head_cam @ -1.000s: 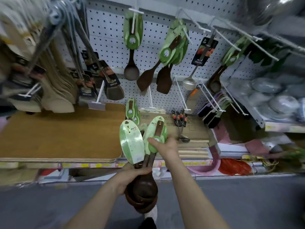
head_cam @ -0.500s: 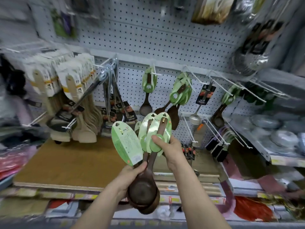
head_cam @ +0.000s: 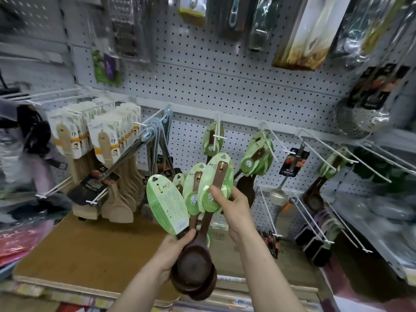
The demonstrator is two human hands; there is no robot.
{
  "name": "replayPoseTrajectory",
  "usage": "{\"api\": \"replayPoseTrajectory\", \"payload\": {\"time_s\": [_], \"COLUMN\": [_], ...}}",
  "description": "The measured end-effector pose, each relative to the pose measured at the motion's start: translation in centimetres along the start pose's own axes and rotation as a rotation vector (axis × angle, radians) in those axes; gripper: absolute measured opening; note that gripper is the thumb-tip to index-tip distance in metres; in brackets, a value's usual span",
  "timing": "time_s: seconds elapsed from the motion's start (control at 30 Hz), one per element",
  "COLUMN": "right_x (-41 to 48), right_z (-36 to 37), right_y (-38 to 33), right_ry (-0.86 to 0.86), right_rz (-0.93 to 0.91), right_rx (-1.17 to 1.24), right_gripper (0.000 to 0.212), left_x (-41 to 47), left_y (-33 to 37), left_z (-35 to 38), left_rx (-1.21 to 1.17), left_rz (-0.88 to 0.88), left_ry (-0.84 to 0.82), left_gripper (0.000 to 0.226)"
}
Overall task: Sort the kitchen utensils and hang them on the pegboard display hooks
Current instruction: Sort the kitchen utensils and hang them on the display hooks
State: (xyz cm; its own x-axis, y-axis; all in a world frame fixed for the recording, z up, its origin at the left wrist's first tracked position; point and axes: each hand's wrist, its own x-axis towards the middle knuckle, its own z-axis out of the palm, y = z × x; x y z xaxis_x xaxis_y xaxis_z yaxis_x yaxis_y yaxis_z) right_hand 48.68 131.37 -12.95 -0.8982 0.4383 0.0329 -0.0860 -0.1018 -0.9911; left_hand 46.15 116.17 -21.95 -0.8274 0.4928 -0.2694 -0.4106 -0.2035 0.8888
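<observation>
My left hand (head_cam: 172, 251) grips a bunch of dark wooden spoons (head_cam: 194, 273) by their necks, bowls down, green card tags fanned upward. One tag (head_cam: 167, 204) leans left and shows its back. My right hand (head_cam: 234, 207) pinches the green card (head_cam: 215, 185) of the frontmost spoon, thumb on its face. Just behind, one matching spoon hangs on a white pegboard hook (head_cam: 218, 135). To its right, more green-tagged wooden spoons (head_cam: 257, 157) hang on another hook.
Pale wooden rice paddles (head_cam: 117, 199) and steel turners (head_cam: 144, 145) hang at the left. A steel ladle (head_cam: 279, 194) and bare white hooks (head_cam: 315, 145) jut out at the right, above a brown board shelf (head_cam: 90, 248). Packaged gadgets and a strainer (head_cam: 360, 120) hang higher.
The spoon bunch has risen with both hands toward the pegboard hooks. My view has tilted upward, showing more of the upper board.
</observation>
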Motion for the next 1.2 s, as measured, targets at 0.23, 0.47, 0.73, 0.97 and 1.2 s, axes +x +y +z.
{"api": "replayPoseTrajectory", "payload": {"time_s": [0.23, 0.47, 0.73, 0.97, 1.2], "right_x": [2.6, 4.8, 6.8, 12.3, 16.4], "right_z": [0.4, 0.5, 0.3, 0.7, 0.1], "right_y": [-0.1, 0.3, 1.1, 2.0, 2.2], "right_ry": [-0.091, -0.09, -0.021, 0.032, 0.085], "right_rz": [-0.022, -0.018, 0.0, 0.04, 0.024], "right_rx": [-0.101, -0.125, -0.087, -0.147, -0.207], "right_gripper": [0.024, 0.024, 0.021, 0.032, 0.041], "left_x": [1.9, 2.8, 3.6, 4.6, 6.1], "left_y": [-1.2, -1.6, -0.9, 0.5, 1.4], "left_z": [-1.5, -3.1, -5.8, -5.2, -3.2], "left_rx": [-0.036, -0.102, -0.036, -0.067, -0.103], "left_rz": [0.01, -0.007, 0.003, 0.005, 0.043], "left_ry": [0.115, 0.15, 0.23, 0.182, 0.16], "left_gripper": [0.027, 0.017, 0.023, 0.025, 0.027]}}
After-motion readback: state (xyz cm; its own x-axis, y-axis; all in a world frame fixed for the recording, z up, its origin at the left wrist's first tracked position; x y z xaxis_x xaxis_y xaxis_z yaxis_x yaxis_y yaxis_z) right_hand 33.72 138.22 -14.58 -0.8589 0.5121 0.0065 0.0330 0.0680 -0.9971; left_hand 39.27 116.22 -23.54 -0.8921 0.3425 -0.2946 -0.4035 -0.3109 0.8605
